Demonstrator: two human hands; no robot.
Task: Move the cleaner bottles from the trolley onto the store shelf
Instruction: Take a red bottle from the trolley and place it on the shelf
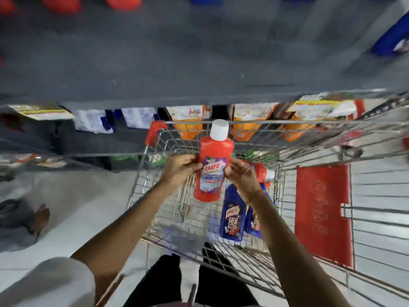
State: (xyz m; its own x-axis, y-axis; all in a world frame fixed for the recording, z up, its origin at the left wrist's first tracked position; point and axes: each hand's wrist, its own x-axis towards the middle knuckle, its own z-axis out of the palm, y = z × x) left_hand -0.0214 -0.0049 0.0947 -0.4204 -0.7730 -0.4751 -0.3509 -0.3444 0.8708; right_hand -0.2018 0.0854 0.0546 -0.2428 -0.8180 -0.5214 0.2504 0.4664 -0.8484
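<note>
A red cleaner bottle [213,165] with a white cap and a Harpic label is held upright above the wire trolley [309,258]. My left hand [180,168] grips its left side and my right hand [241,173] grips its right side. Down in the trolley basket lie two blue Harpic bottles [232,214], and another red bottle [260,171] shows just behind my right hand. The grey store shelf [177,69] spreads across the top of the view, mostly bare, with red bottles [64,3] at its far left and a blue bottle [391,38] at its right.
Orange and white refill pouches [188,122] hang under the shelf edge, just beyond the trolley's front rim. The trolley's red child-seat flap [323,213] lies to the right. Another person's foot [41,218] is on the pale floor at the left.
</note>
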